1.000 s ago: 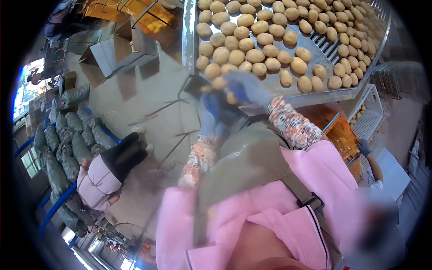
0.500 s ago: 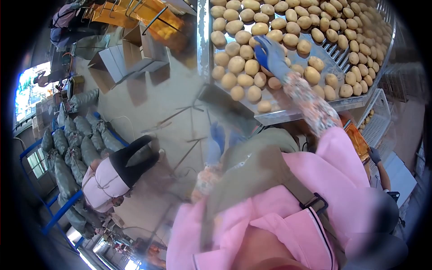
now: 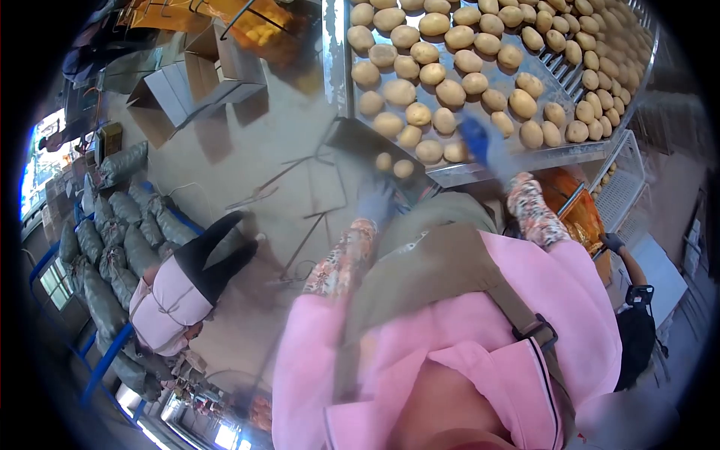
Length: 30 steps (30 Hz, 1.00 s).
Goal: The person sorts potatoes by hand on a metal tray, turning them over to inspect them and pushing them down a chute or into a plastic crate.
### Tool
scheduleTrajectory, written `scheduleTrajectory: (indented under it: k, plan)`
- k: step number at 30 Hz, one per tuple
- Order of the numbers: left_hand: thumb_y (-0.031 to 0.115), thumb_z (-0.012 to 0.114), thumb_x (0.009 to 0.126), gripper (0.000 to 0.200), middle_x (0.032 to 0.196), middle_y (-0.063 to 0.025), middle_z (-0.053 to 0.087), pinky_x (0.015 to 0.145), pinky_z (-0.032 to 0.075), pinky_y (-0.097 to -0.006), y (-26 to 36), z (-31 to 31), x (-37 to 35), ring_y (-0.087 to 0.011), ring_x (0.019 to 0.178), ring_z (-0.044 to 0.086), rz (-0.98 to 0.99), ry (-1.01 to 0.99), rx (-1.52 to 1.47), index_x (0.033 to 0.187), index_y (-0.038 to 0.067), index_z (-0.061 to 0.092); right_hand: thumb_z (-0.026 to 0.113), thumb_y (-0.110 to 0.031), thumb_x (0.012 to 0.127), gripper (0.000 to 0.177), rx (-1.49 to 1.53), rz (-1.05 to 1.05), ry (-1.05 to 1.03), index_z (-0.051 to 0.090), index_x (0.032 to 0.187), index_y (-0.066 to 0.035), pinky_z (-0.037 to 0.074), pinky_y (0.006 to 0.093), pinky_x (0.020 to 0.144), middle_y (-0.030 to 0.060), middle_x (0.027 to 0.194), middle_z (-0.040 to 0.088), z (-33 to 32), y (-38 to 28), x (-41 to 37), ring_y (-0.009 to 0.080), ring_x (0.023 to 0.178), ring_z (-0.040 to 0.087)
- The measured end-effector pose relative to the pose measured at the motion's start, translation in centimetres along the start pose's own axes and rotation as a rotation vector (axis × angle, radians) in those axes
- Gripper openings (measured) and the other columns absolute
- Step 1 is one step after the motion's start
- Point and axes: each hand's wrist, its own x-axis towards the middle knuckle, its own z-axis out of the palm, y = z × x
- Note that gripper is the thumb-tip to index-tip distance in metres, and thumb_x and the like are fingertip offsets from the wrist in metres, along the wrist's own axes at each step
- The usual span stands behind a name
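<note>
Potatoes (image 3: pixel 451 93) lie spread over a metal sorting tray (image 3: pixel 525 172), more densely toward its right side. My right hand (image 3: pixel 487 146), in a blue glove and smeared by motion, is over the tray's near edge, close to several potatoes. My left hand (image 3: pixel 377 201), also gloved, is lower and to the left, beside a dark chute (image 3: pixel 352 146) at the tray's corner. Two potatoes (image 3: pixel 394 165) are on that chute, just above my left fingers. Motion blur hides the fingers of both hands.
Cardboard boxes (image 3: pixel 225 71) stand open on the floor at upper left, near an orange net bag (image 3: pixel 262 31). Filled green sacks (image 3: pixel 101 289) are stacked at left beside a bending person (image 3: pixel 176 300). At right are a white crate (image 3: pixel 626 184) and another person's gloved hand (image 3: pixel 612 241).
My right hand has drawn back from among the potatoes to the tray's near edge. My left hand has risen to the chute, where two potatoes now show. Potatoes at the tray's left are sparser.
</note>
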Motion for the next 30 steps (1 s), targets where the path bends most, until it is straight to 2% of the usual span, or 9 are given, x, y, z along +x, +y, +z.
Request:
scheduleTrajectory:
  k: [6, 9, 13, 14, 16, 20, 26, 28, 30]
  plan:
    - [0.028, 0.064, 0.076, 0.031, 0.113, -0.0141, 0.061, 0.110, 0.024, -0.0522, 0.0, 4.0, -0.7, -0.0357, 0.122, 0.045, 0.000, 0.339, -0.035, 0.100, 0.009, 0.070, 0.063, -0.026, 0.086, 0.049, -1.555, -0.363, 0.111, 0.052, 0.134, -0.020, 0.029, 0.0555, 0.108, 0.0253, 0.140, 0.043, -1.3, -1.8, -4.0, 0.0435, 0.134, 0.033]
    - [0.028, 0.065, 0.076, 0.030, 0.112, -0.0137, 0.062, 0.111, 0.023, -0.0521, 0.4, 3.8, -0.7, -0.0360, 0.120, 0.047, -0.059, 0.309, -0.025, 0.101, 0.013, 0.070, 0.060, -0.027, 0.089, 0.045, -0.890, -0.525, -0.287, 0.054, 0.130, -0.010, 0.042, 0.0412, 0.100, 0.0117, 0.125, 0.058, 0.6, -1.7, -3.2, 0.0299, 0.118, 0.053]
    - [0.047, 0.058, 0.083, 0.050, 0.128, -0.0136, 0.056, 0.114, 0.009, -0.0562, 0.8, 1.1, -0.7, -0.0391, 0.136, 0.032, -0.111, -0.030, -0.075, 0.118, 0.011, 0.062, 0.052, -0.028, 0.093, 0.029, -0.374, -0.567, 0.123, 0.063, 0.108, -0.006, 0.049, 0.0348, 0.078, 0.0132, 0.093, 0.067, 5.6, -9.2, 5.5, 0.0224, 0.086, 0.064]
    - [0.046, 0.059, 0.082, 0.050, 0.127, -0.0138, 0.056, 0.115, 0.009, -0.0560, 0.9, 1.6, -0.9, -0.0394, 0.136, 0.032, -0.129, -0.009, -0.037, 0.117, 0.010, 0.062, 0.056, -0.030, 0.089, 0.034, -0.772, -0.966, 0.425, 0.059, 0.117, -0.011, 0.044, 0.0452, 0.091, 0.0136, 0.116, 0.061, 6.5, -9.1, 10.1, 0.0292, 0.104, 0.059]
    - [0.043, 0.058, 0.083, 0.046, 0.128, -0.0134, 0.056, 0.114, 0.008, -0.0568, 1.6, 0.4, -1.6, -0.0395, 0.136, 0.031, -0.127, -0.018, -0.074, 0.115, 0.010, 0.063, 0.058, -0.035, 0.086, 0.049, -1.280, -0.550, 0.341, 0.050, 0.132, -0.019, 0.029, 0.0605, 0.102, 0.0144, 0.141, 0.041, 9.6, -8.6, 10.7, 0.0417, 0.125, 0.042]
    - [0.036, 0.054, 0.085, 0.040, 0.125, -0.0108, 0.058, 0.115, 0.011, -0.0522, 1.6, 0.8, -2.3, -0.0390, 0.133, 0.036, -0.114, 0.096, 0.008, 0.117, 0.015, 0.062, 0.053, -0.040, 0.089, 0.058, -1.392, -0.687, 0.343, 0.037, 0.143, -0.023, 0.016, 0.0658, 0.107, 0.0161, 0.151, 0.025, 13.7, -2.8, 6.8, 0.0478, 0.136, 0.023]
    - [0.037, 0.055, 0.086, 0.043, 0.132, -0.0103, 0.054, 0.113, 0.008, -0.0582, 1.2, 1.7, -1.4, -0.0358, 0.137, 0.030, -0.191, -0.037, 0.032, 0.122, 0.013, 0.060, 0.053, -0.041, 0.091, 0.044, -0.683, -0.843, -0.347, 0.056, 0.127, -0.017, 0.035, 0.0375, 0.104, 0.0105, 0.135, 0.049, 4.9, 3.1, 2.6, 0.0312, 0.130, 0.041]
    - [0.039, 0.054, 0.087, 0.045, 0.134, -0.0104, 0.052, 0.113, 0.006, -0.0580, 1.3, 1.5, -1.6, -0.0343, 0.137, 0.030, -0.195, -0.059, 0.027, 0.124, 0.013, 0.058, 0.053, -0.040, 0.091, 0.037, -0.084, 0.055, -0.177, 0.060, 0.120, -0.018, 0.042, 0.0315, 0.092, 0.0056, 0.119, 0.059, -2.5, -2.4, 0.7, 0.0187, 0.114, 0.052]
    - [0.039, 0.053, 0.088, 0.047, 0.137, -0.0113, 0.050, 0.113, 0.005, -0.0580, 1.4, 1.8, -1.6, -0.0342, 0.138, 0.029, -0.193, -0.006, -0.038, 0.126, 0.013, 0.056, 0.050, -0.039, 0.093, 0.036, 0.550, -0.237, 0.257, 0.064, 0.107, -0.010, 0.044, 0.0334, 0.080, 0.0001, 0.101, 0.062, -9.0, -5.7, 2.8, 0.0125, 0.086, 0.053]
